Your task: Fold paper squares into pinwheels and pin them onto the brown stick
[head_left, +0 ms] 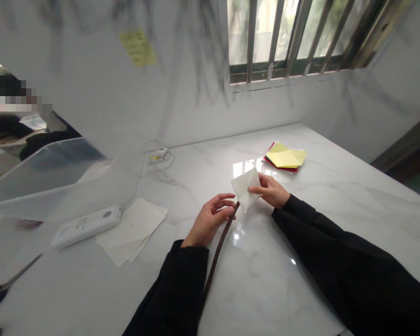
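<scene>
A small white square of folded paper (245, 186) is pinched in my right hand (275, 191), thumb on its front face and the fingers behind. Creases run across the paper, which is tilted up above the table. Just left of it is my left hand (213, 217), its fingers curved and apart with nothing seen between them. A dark brown strap (217, 252) runs up from the bottom of the view, crosses in front of the left fingertips and ends at the paper's lower edge. I cannot tell whether the left hand touches the strap.
A stack of coloured paper (285, 157), yellow on top, lies beyond my right hand. Left are white sheets (135, 231), a white oblong device (87, 227), scissors (7, 287) and a translucent plastic sheet (56, 186). A small white device with a cable (160, 153) lies by the wall. Another person (17, 112) is at far left.
</scene>
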Tool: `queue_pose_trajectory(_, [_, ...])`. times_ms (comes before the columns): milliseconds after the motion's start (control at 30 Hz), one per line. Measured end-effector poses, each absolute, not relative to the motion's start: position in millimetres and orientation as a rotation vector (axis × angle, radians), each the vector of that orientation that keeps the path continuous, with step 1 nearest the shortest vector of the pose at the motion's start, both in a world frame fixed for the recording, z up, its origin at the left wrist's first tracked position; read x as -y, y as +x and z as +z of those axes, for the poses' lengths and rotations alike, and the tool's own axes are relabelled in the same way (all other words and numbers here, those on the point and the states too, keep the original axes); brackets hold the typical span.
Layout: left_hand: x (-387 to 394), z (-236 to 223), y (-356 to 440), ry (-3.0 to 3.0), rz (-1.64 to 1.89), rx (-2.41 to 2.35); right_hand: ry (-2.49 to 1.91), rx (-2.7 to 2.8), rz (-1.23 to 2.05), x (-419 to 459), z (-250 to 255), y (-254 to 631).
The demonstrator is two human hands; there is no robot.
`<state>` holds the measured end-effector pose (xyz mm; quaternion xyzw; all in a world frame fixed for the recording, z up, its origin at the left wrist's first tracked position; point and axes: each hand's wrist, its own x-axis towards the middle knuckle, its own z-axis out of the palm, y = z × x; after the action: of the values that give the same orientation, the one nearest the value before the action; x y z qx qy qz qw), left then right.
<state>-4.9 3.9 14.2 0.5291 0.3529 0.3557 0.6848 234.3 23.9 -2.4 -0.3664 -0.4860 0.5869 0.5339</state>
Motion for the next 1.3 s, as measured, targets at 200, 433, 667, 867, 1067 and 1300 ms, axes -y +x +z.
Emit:
queue_pose_trajectory(200, [-3.8, 14.4, -2.6, 1.342, 0.792, -0.881, -1.019, 0.987, 1.336, -37.0, -7.2, 248.7])
queue_pose_trajectory(433, [-10.9, 7.7, -2.0, 1.153, 1.126, -0.998, -1.379, 1.216, 0.757, -44.4, -18.5, 256.4])
queue_pose_trajectory(667, [-12.3, 5.9, -5.3, 1.201, 1.105, -0.993, -1.418, 1.415, 0.83, -35.0, -6.1, 240.6])
queue_pose_trajectory(867, [-13.5, 5.5, -7.1, 1.164, 1.145, -1.001, -1.505, 1.78, 0.888, -33.1, 1.5, 239.2])
queue_pose_trajectory(1067, [-13.9, 5.3, -8.1, 1.148, 1.15, -0.978, -1.607, 1.569, 0.788, -34.8, 0.8, 238.2])
queue_pose_trajectory(1300, [-13.1, 7.7, -6.8, 1.182, 1.117, -0.976, -1.552, 1.448, 0.903, -35.3, -1.6, 236.4])
